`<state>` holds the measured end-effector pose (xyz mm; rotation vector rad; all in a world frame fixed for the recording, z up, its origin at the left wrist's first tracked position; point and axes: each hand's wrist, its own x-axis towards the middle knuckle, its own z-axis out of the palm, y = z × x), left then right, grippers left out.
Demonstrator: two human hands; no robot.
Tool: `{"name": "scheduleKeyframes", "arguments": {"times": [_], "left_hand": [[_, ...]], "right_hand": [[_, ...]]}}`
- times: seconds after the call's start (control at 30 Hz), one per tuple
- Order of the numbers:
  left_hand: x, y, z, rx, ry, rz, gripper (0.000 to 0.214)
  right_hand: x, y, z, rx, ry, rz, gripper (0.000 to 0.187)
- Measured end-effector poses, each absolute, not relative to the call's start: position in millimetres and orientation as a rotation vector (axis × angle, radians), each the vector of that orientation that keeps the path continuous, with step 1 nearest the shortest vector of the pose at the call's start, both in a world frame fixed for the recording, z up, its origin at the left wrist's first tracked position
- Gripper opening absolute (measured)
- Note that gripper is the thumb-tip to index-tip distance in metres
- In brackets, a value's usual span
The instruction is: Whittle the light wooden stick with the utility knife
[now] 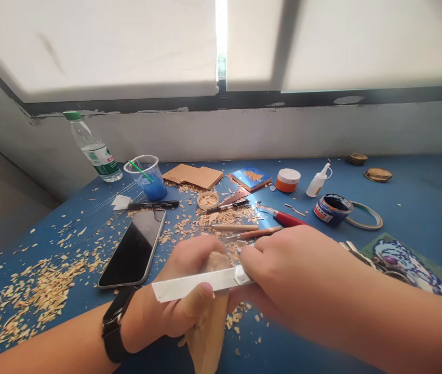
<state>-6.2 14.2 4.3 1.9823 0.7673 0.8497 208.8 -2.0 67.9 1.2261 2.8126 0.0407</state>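
Observation:
My left hand [189, 270] is wrapped around a pale piece of wood [208, 335], whose lower end points toward me. My right hand [271, 259] grips a utility knife [197, 284] with a long, wide blade extended. That blade lies across the wood and reaches left over my left hand, its slanted tip near the wrist. The left thumb touches or nearly touches the lower edge of the blade. Most of the knife's handle is hidden inside my right fist. Wood shavings [53, 285] are scattered over the blue table [283, 332]. A black watch [115, 324] is on my left wrist.
A phone [135, 249] lies left of my hands. Behind are a water bottle [98, 156], a cup of blue liquid [152, 182], a red-handled carving knife [289, 219], an open paint jar [332, 209], a squeeze bottle [317, 183] and an orange jar [288, 181].

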Motion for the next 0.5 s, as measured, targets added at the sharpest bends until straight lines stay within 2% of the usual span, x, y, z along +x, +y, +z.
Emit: {"name": "scheduleKeyframes", "arguments": {"times": [0.17, 0.5], "left_hand": [[-9.2, 15.4, 4.2, 2.046, 0.78, 0.826, 0.059], [-8.0, 20.9, 1.7, 1.882, 0.815, 0.801, 0.057]], "right_hand": [[211.9, -2.1, 59.9, 1.232, 2.884, 0.252, 0.016], [207.1, -5.1, 49.9, 1.532, 2.836, 0.381, 0.023]]}}
